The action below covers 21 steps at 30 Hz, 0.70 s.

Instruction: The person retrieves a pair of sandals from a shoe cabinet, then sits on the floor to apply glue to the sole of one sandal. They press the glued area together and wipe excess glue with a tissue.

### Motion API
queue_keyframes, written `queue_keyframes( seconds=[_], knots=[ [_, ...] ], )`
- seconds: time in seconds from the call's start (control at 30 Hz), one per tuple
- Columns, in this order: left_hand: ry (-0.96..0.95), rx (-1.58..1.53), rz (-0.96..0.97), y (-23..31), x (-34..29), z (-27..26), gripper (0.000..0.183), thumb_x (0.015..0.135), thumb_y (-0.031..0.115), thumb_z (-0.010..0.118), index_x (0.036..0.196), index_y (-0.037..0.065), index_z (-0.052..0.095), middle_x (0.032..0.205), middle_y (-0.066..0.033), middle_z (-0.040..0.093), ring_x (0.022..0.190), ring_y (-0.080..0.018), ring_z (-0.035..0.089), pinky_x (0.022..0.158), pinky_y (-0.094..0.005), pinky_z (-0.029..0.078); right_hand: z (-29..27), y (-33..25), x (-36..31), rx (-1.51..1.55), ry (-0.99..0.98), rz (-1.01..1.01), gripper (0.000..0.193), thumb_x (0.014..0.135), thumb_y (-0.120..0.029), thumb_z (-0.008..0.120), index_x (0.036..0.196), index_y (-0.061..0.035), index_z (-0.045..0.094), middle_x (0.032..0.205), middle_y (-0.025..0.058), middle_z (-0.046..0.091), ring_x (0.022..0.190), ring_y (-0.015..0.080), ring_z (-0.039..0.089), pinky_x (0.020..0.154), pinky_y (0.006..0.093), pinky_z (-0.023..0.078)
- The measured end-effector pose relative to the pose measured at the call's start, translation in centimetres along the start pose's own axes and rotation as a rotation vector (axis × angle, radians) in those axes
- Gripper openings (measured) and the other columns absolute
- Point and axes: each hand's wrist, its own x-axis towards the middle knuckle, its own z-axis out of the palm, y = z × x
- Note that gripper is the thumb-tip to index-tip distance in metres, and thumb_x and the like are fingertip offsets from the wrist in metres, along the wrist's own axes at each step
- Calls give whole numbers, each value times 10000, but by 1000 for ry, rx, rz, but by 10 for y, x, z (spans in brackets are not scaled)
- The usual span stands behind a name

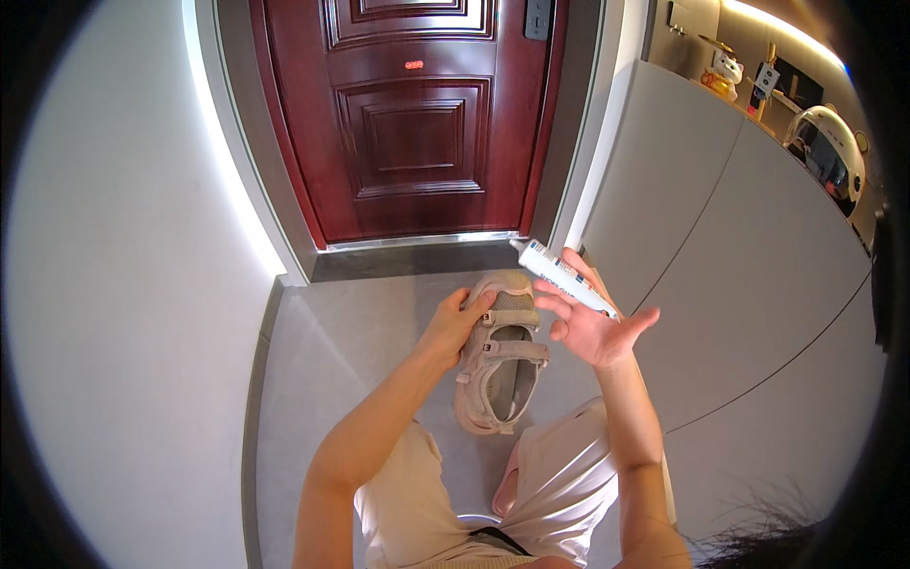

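A beige shoe (513, 347) with mesh at the toe and two straps hangs above the floor, its toe pointing toward the door. My left hand (457, 327) grips its left side near the toe, thumb on top. Just right of the shoe, my right hand (597, 327) has its palm up and its fingers and thumb spread. Across those fingers lies a white squeeze tube (564, 275) with printing, its narrow nozzle aimed up and left toward the door.
A dark red panelled door (415, 142) stands ahead. Grey cabinets (720, 266) line the right, with a white helmet (827, 152) and a cat figurine (724, 74) on top. A white wall (123, 284) runs along the left. A pink slipper (507, 482) shows between my legs.
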Motion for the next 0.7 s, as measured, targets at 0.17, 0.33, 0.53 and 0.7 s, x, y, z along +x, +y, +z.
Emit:
queue_keyframes(
  seconds=[0.17, 0.33, 0.53, 0.7],
  knots=[
    [1, 75, -16, -7, 6, -3, 479, 894, 359, 684, 1167, -11, 549, 1023, -91, 617, 889, -150, 608, 732, -310, 524, 1, -16, 3, -53, -3, 62, 915, 841, -511, 646, 1507, -62, 209, 1438, 254, 384, 1164, 305, 558, 717, 347, 572],
    [8, 192, -107, -16, 13, -8, 458, 889, 361, 691, 1140, -2, 568, 988, -68, 625, 869, -136, 607, 723, -297, 519, -7, -25, 0, -377, 174, 27, 526, 924, -94, 562, 1418, -111, 384, 1397, 225, 448, 963, 256, 654, 602, 306, 579],
    [-109, 219, -89, -8, 9, -5, 423, 897, 356, 685, 1131, 14, 594, 973, -43, 633, 846, -100, 589, 680, -265, 489, -24, -40, -7, -905, 284, 100, 268, 900, -69, 615, 1162, -122, 639, 1329, 97, 381, 978, 163, 560, 793, 327, 530],
    [-227, 207, -31, 7, 0, 6, 394, 922, 339, 656, 1150, 25, 587, 980, -18, 624, 859, -80, 578, 707, -241, 486, -30, -21, -5, -1300, 319, 146, 482, 830, -281, 732, 1261, -109, 598, 1353, 152, 385, 1147, 256, 503, 977, 407, 427]
  ],
)
